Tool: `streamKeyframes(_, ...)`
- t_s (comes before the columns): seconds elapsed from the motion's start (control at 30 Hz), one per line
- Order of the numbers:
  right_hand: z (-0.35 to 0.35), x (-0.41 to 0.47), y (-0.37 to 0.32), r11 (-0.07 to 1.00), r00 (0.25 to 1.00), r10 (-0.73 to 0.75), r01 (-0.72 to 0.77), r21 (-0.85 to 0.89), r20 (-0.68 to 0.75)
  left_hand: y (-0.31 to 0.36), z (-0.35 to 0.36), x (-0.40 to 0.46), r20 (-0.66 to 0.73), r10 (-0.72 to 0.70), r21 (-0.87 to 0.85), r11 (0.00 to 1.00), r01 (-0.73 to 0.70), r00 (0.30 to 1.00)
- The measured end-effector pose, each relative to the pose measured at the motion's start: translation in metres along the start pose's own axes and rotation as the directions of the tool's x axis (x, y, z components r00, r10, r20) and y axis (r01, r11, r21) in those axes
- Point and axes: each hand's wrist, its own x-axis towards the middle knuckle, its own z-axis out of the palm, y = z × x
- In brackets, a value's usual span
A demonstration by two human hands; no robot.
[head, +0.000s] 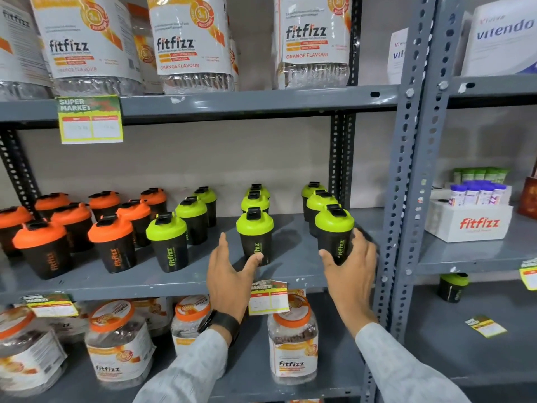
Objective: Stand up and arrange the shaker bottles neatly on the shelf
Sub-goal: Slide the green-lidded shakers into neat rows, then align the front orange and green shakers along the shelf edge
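Note:
Black shaker bottles stand upright in rows on the grey middle shelf (pixel 203 280). Several orange-lidded shakers (pixel 112 242) fill the left; green-lidded ones stand in three columns to the right. My left hand (pixel 229 274) is open just in front of the front middle green shaker (pixel 255 237), thumb tip near its base. My right hand (pixel 353 266) wraps around the lower body of the front right green shaker (pixel 334 231), fingers behind it, thumb in front. A lone green shaker (pixel 452 287) stands on the lower shelf of the right-hand rack.
Large fitfizz jars (pixel 191 39) fill the top shelf and smaller jars (pixel 292 341) the bottom one. A perforated steel upright (pixel 406 199) stands close right of my right hand. A white fitfizz box (pixel 467 221) of tubes sits on the neighbouring rack. Price tags (pixel 268 298) hang from shelf edges.

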Motion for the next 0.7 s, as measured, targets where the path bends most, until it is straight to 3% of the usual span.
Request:
streamKeyframes(0.13,0.013,-0.026,-0.025,0.982,0.983,-0.154,0.163,0.097,-0.099,-0.025,-0.048,0.004,-0.157,0.101,-0.007,0.995,-0.103,0.982)
streamKeyframes(0.4,0.105,-0.108,-0.139,0.914,0.951,-0.308,0.286,0.289,0.033,-0.104,-0.164,0.058,-0.355,-0.007,-0.033,0.999,-0.005,0.935)
streamKeyframes(0.57,0.177,-0.131,-0.191,0.977,0.91,-0.091,0.003,0.214,0.404,-0.14,-0.2,0.105,-0.226,-0.157,-0.032,0.988,0.154,0.961)
streamKeyframes(0.7,0.207,-0.139,-0.216,0.974,0.857,0.089,-0.181,0.134,0.508,-0.154,-0.206,0.134,-0.098,-0.194,-0.026,0.981,0.192,0.976)
